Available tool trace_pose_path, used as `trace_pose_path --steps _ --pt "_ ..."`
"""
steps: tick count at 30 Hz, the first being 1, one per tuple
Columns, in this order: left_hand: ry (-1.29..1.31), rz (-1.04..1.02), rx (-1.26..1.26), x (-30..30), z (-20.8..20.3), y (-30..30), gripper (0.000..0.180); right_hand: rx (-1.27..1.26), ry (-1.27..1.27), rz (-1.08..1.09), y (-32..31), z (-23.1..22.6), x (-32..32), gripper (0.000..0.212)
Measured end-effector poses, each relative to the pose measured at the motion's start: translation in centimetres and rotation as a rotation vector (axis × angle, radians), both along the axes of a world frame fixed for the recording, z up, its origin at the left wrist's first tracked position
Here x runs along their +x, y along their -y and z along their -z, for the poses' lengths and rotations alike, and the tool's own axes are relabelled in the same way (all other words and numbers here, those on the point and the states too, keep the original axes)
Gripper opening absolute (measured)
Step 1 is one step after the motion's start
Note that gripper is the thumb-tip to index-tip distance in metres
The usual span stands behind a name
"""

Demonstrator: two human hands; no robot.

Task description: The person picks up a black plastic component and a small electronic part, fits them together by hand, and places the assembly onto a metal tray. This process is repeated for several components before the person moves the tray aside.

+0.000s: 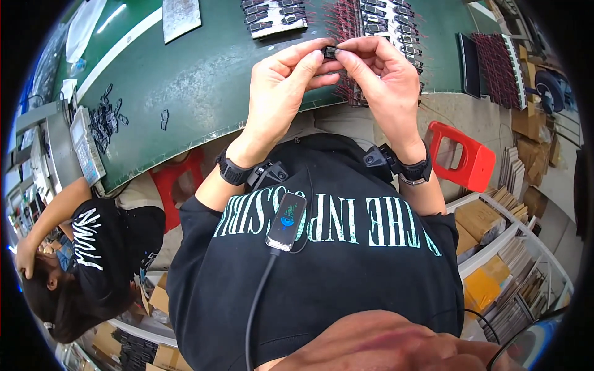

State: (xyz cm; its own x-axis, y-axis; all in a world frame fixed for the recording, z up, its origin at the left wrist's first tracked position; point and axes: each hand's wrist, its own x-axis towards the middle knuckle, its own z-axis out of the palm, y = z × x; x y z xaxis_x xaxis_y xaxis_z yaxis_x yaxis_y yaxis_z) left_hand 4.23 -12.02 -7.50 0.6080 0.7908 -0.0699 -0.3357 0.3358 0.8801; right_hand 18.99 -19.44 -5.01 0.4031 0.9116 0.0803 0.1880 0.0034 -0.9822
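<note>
Between my two hands, above the front edge of the green table (198, 93), is a small black rectangular plastic part (330, 52). My left hand (277, 86) pinches its left side with thumb and fingers. Thumb and forefinger of my right hand (391, 79) are closed on its right side. The fingers cover much of the part, so its details are hidden. Just beyond my right hand lies a board of black parts with thin red wires (374, 13). Another board with similar black parts (278, 25) lies beyond my left hand.
Loose black parts (106, 120) are heaped at the table's left, with a single one (164, 119) beside them. A metal plate (181, 20) lies farther back. Red stools (479, 164) stand below the table edge. A co-worker (111, 247) sits at the left.
</note>
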Motion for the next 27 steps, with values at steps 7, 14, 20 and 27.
trace_pose_path --steps 7,14,20,27 --pt "-0.011 -0.028 0.026 -0.2 0.1 -0.3 0.030 0.049 0.183 -0.008 -0.7 0.3 -0.1 0.012" --pt "0.000 -0.048 0.123 -2.2 -0.9 -3.0 0.027 -0.015 -0.091 -0.135 -4.1 -1.0 -1.1 0.013" --pt "0.029 -0.057 0.141 -4.2 -1.7 -4.9 0.024 -0.003 -0.037 -0.162 -6.3 -2.1 -2.9 0.013" --pt "-0.218 -0.053 0.380 -5.8 -1.9 -5.1 0.018 -0.046 0.599 -0.156 -6.0 -3.4 -4.9 0.018"
